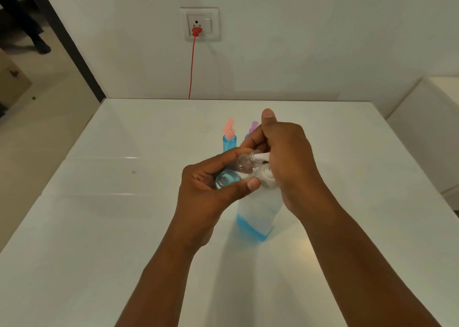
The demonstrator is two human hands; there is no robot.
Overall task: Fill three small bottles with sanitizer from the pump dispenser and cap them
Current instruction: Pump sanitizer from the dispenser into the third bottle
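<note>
Left-hand fingers are curled round a small clear bottle, thumb tip across its front, holding it tilted w/ the open neck pressed up to the white pump nozzle; some blue liquid sits in the bottle's lower end, upper part looks clear, so it reads as partly filled. Right-hand fingers are bent over the pump head, thumb sticking up, palm bearing down on the top of the dispenser; exact contact under the hand can't be told. The left hand and right hand meet over the pump dispenser, which stands on the white surface w/ only a low band of blue sanitizer at its base. Behind the hands, a blue-filled bottle w/ pink flip cap stands near a second w/ a purple cap, mostly hidden; both caps look flipped up. Judgement: two bottles filled, third in progress, approx. mid-fill; left to do is finishing it, capping it, prob. snapping the other lids shut.
</note>
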